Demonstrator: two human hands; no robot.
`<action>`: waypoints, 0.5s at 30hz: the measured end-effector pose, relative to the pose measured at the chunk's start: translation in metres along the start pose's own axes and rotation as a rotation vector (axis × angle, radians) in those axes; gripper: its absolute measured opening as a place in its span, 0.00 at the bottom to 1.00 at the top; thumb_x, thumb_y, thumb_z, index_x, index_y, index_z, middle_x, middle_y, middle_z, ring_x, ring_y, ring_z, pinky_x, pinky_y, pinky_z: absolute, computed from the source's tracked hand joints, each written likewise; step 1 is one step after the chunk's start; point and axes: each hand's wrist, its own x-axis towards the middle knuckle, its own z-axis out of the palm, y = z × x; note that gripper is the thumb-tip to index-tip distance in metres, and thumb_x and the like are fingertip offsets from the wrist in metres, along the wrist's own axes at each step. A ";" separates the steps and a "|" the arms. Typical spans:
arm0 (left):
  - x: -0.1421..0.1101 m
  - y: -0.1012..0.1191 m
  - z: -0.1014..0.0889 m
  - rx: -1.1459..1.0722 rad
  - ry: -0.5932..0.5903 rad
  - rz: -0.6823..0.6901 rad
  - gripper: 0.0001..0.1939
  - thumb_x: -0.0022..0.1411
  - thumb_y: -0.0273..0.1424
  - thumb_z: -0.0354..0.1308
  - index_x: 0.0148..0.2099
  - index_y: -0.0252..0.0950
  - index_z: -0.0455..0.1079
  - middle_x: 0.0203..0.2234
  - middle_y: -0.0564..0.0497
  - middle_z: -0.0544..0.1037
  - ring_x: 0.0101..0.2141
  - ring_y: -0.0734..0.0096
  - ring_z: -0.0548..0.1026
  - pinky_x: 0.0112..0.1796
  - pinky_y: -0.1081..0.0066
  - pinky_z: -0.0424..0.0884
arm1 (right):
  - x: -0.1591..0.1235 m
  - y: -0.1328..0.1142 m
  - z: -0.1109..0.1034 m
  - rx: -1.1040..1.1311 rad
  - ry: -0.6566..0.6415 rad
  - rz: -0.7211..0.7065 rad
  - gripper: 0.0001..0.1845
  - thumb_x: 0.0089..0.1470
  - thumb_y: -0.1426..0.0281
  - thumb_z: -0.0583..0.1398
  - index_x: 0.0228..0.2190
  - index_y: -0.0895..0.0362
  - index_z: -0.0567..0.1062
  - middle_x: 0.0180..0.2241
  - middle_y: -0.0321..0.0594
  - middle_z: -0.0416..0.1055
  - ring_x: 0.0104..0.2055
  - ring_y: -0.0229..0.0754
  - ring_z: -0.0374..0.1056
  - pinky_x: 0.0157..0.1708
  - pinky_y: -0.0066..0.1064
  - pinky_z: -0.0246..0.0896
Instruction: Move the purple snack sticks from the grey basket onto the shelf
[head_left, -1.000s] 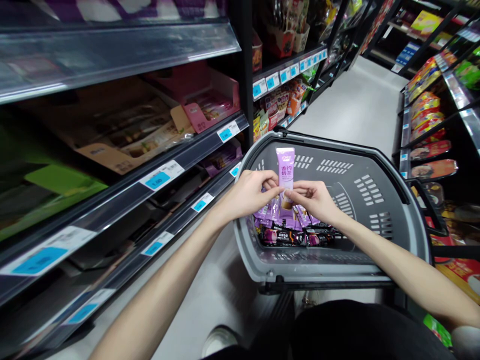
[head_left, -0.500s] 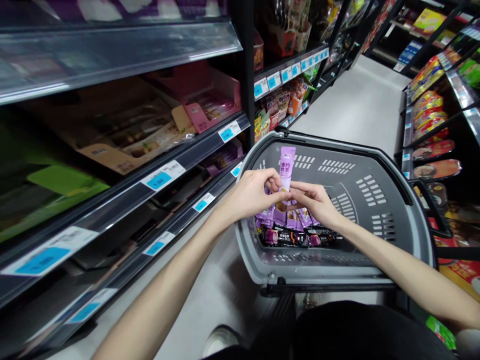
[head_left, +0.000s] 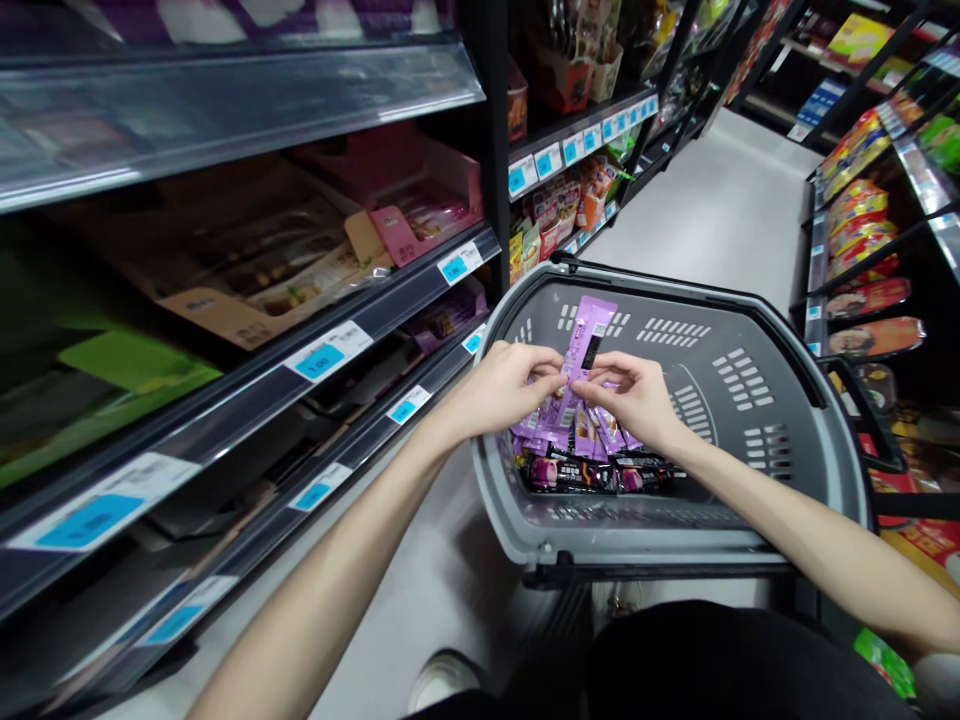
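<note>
My left hand (head_left: 517, 388) and my right hand (head_left: 631, 396) pinch a slim purple milk tea sachet (head_left: 588, 322) between them, over the shopping basket. The sachet stands tilted, top leaning right, with its back showing a barcode and a dark printed panel. Its lower end is partly hidden by my fingers. Below, several more purple milk tea sachets (head_left: 592, 438) lie in the left end of the grey shopping basket (head_left: 750, 480). Black-and-purple sticks (head_left: 570, 473) lie along the near side of that pile.
Shelves with blue price tags (head_left: 328, 352) run along the left, holding open display cartons (head_left: 262, 310) and a pink carton (head_left: 427, 215). Bagged snacks (head_left: 859, 235) fill the right shelf. A pale aisle floor (head_left: 712, 190) stretches ahead. The black basket handle (head_left: 660, 574) lies along the near rim.
The milk tea sachet has been turned over from its printed front to its barcode back, and its top now leans right. Both hands keep nearly the same place; the basket stays put.
</note>
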 end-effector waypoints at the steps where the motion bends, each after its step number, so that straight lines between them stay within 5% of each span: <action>1: 0.000 -0.001 0.000 0.000 -0.004 0.003 0.10 0.67 0.32 0.57 0.39 0.35 0.78 0.29 0.52 0.83 0.29 0.70 0.79 0.33 0.73 0.68 | 0.000 0.000 0.000 0.004 0.002 0.000 0.23 0.38 0.58 0.77 0.33 0.56 0.80 0.29 0.38 0.78 0.29 0.40 0.74 0.33 0.36 0.74; 15: -0.001 0.001 0.002 0.022 0.011 0.010 0.11 0.67 0.35 0.58 0.39 0.36 0.78 0.31 0.51 0.83 0.32 0.68 0.79 0.35 0.72 0.70 | -0.001 -0.004 0.003 0.166 -0.110 0.119 0.21 0.41 0.56 0.76 0.30 0.58 0.80 0.28 0.37 0.78 0.27 0.38 0.74 0.28 0.32 0.77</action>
